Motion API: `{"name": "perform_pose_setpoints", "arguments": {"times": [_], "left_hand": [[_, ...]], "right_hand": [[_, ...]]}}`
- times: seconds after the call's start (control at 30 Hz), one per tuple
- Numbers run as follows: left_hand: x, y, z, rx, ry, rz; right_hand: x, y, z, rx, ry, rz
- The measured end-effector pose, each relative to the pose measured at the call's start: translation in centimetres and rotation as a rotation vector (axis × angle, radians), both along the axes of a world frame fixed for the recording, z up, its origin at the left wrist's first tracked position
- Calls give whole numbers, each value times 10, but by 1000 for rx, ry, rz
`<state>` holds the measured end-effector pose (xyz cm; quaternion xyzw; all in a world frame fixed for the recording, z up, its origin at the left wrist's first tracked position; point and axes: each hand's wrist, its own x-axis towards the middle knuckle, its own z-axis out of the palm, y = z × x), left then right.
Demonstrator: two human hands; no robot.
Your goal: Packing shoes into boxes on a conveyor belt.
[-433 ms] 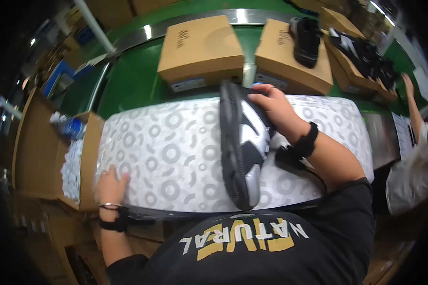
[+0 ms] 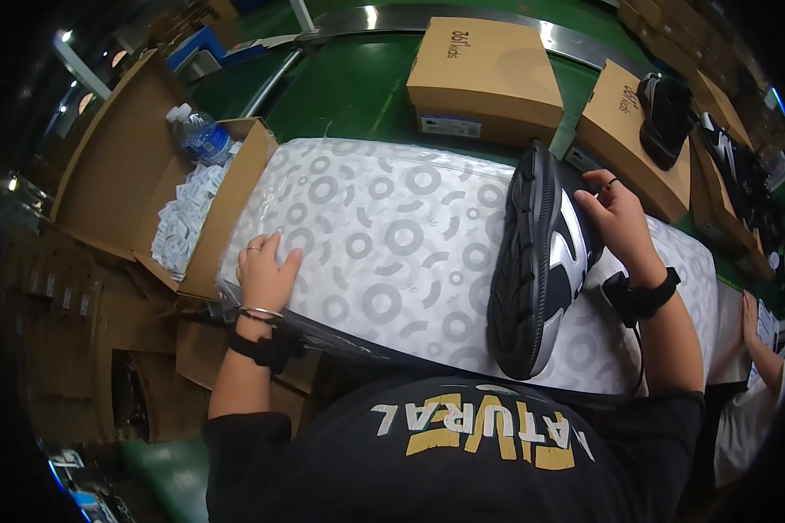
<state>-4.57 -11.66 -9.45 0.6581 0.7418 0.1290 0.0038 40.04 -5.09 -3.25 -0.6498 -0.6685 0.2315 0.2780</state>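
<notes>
My right hand [image 2: 621, 218] grips a black sneaker [image 2: 560, 253] with silver-white side panels, its fingers around the ankle opening. The sneaker is tipped so that its thick black sole faces left, with the heel or toe end pointing toward me; which end I cannot tell. It is over the right half of a wrapped white stack [image 2: 371, 235] printed with grey rings, and whether it touches the wrap is unclear. At the stack's left end, my left hand [image 2: 266, 275] rests with thumb and fingers apart, holding nothing. Both wrists wear black bands.
Left of the stack, an open carton [image 2: 227, 209] contains many small white packets [image 2: 187, 213] and a water bottle [image 2: 199, 135]. Beyond stand a closed shoebox [image 2: 484, 74] and another shoebox [image 2: 610, 139] bearing a black shoe [image 2: 667, 118]. Another person's hand [image 2: 749, 321] appears at far right.
The whole view has swung, carrying the boxes and stack to the right. The sneaker shows more of its sole, still in my right hand. My left hand stays at the stack's left end.
</notes>
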Motion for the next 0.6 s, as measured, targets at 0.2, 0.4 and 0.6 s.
{"name": "perform_pose_setpoints", "arguments": {"times": [0.2, 0.4, 0.6], "left_hand": [[15, 0, -23, 134, 312, 258], [15, 10, 13, -16, 77, 80], [101, 49, 154, 159, -454, -712]], "right_hand": [[0, -11, -20, 61, 279, 134], [2, -16, 7, 207, -234, 147], [-56, -6, 113, 33, 426, 328]]}}
